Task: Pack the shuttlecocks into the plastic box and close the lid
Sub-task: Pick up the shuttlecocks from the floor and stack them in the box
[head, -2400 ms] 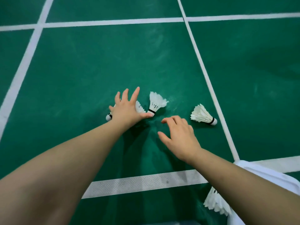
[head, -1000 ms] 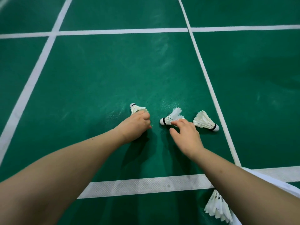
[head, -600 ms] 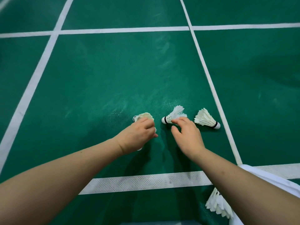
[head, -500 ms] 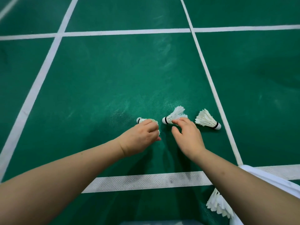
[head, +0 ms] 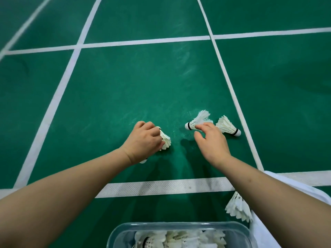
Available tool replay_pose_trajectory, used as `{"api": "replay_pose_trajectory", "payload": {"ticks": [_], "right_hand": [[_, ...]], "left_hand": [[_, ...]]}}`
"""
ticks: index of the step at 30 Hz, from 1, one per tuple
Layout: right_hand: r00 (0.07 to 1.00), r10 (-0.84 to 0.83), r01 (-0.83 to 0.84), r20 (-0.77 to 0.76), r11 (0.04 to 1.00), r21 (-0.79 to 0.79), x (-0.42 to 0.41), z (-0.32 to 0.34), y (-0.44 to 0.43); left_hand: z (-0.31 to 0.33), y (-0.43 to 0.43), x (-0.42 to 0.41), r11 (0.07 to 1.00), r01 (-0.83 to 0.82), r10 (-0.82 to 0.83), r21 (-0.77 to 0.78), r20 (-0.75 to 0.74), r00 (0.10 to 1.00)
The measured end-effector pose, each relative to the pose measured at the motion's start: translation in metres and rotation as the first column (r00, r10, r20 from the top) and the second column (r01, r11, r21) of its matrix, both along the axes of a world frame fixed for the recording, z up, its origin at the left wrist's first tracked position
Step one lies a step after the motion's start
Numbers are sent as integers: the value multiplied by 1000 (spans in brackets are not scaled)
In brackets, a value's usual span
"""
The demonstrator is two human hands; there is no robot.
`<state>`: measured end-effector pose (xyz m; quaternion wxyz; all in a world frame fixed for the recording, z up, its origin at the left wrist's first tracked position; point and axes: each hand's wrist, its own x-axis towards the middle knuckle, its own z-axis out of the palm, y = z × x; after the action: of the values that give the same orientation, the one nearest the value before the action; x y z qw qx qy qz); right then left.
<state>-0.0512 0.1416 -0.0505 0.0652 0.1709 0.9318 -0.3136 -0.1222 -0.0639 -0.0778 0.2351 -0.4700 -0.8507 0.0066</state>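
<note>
**Head view: hands apart on the green court floor [head: 161, 83], one loaded, one reaching.**

The left hand [head: 143, 138] is curled round a shuttlecock [head: 165, 140]. The right hand [head: 211, 142] is spread, with its fingertips [head: 201, 126] on the second shuttlecock [head: 196, 121] and its thumb off it. That one lies just ahead of the right hand, long axis crosswise, cork to the left. A third shuttlecock [head: 227, 127] lies just to its right. The plastic box [head: 114, 235], lidless and part filled, sits nearest the person, between the arms.
</note>
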Motion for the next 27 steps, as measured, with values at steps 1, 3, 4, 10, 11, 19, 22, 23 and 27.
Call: {"api": "replay_pose_trajectory", "payload": {"ticks": [1, 3, 4, 10, 11, 19, 22, 23, 27], "right_hand": [[1000, -1, 1, -1, 1000, -3, 1, 0, 0], [1000, 5, -5, -4, 1000, -1, 5, 1, 1], [1000, 9, -9, -5, 1000, 0, 7, 2, 1], [1000, -3, 2, -29, 1000, -28, 24, 13, -12], [999, 0, -1, -38, 1000, -31, 29, 15, -17], [986, -35, 21, -162, 996, -85, 76, 72, -50], [974, -59, 33, -218, 992, -123, 101, 98, -60], [970, -71, 40, -234, 990, -136, 110, 105, -62], [957, -130, 84, -261, 980, -178, 152, 125, -71]], "left_hand": [[0, -1, 0, 1000, 5, -4, -18, 23, 1000], [0, -1, 3, 999, 40, -39, -11, 66, 997], [2, 1, 4, 998, 61, -62, 10, 78, 995], [30, 7, 24, 994, 65, -70, 84, 55, 996], [34, 5, 30, 996, 46, -50, 76, 52, 997], [105, -22, 84, 995, 26, -25, -95, 11, 1000], [136, -23, 111, 983, 74, -72, -169, 17, 997], [145, -23, 121, 983, 72, -71, -171, 10, 997], [168, -26, 164, 989, 29, -31, -144, -14, 999]]}}
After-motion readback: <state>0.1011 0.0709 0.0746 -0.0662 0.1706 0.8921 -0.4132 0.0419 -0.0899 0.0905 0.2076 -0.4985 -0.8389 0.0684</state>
